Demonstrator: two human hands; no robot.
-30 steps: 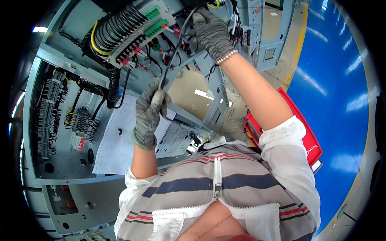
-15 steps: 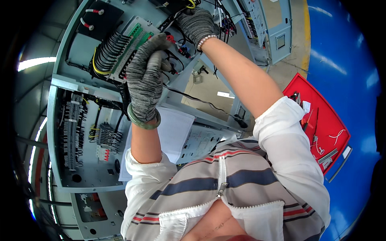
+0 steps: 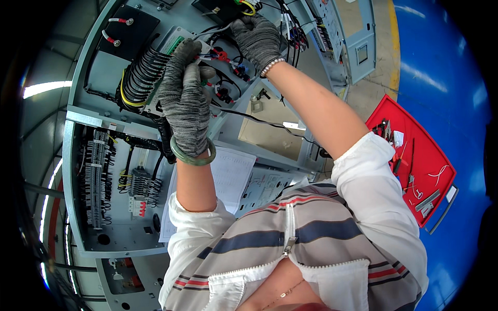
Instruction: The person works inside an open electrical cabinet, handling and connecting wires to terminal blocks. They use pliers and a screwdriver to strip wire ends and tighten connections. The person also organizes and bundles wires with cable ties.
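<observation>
My left hand [image 3: 185, 101], in a grey knit glove with a green bangle at the wrist, is at the terminal strip [image 3: 174, 42] in the cabinet. Its fingers are bent, and what they may hold is hidden behind them. A grey wire [image 3: 212, 31] runs from near those fingertips to my right hand [image 3: 258, 41]. That hand, gloved too and wearing a bead bracelet, pinches the wire below a black component [image 3: 220, 9]. Many black wires [image 3: 142, 72] fan into the strip's left side. Red and blue switch parts [image 3: 222, 56] sit between my hands.
A black cable [image 3: 259, 122] crosses a cabinet opening. Paper sheets [image 3: 231, 166] lie near my left forearm. Lower left is a compartment with terminal rows [image 3: 96, 171] and red-levered breakers [image 3: 139, 207]. A red tray [image 3: 436, 155] with tools stands right, above blue floor [image 3: 436, 78].
My left hand has moved left and slightly down, uncovering more of the red switch parts. My right hand has shifted slightly right and down. A grey wire now shows between the hands.
</observation>
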